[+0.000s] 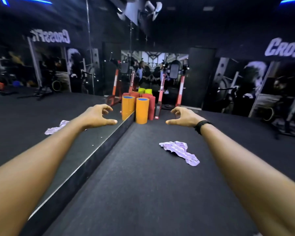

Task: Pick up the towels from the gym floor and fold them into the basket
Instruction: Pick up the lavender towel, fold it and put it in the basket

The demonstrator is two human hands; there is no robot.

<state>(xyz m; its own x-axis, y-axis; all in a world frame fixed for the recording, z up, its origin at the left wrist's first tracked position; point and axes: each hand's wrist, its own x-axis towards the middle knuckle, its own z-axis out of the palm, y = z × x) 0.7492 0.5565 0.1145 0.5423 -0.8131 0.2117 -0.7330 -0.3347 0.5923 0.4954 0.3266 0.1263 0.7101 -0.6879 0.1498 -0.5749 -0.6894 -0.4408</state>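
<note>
1. Towel point(180, 151): the lilac one lies crumpled on the dark floor point(143, 193), right of centre, under your right forearm. What looks like a second one at the far left point(57, 127) is probably its reflection in the wall mirror point(41, 99), so don't reach for it.
2. Your left hand point(99, 116) hangs in the air over the mirror's edge, fingers loosely curled, holding nothing.
3. The orange roller point(142, 110) stands upright ahead between your hands; leave it alone.
4. Your right hand point(184, 117) is likewise loosely curled and empty, well beyond the towel. Draw it back and down, then pinch one corner so the cloth hangs flat for folding.
5. No basket is in view; find it first.
</note>
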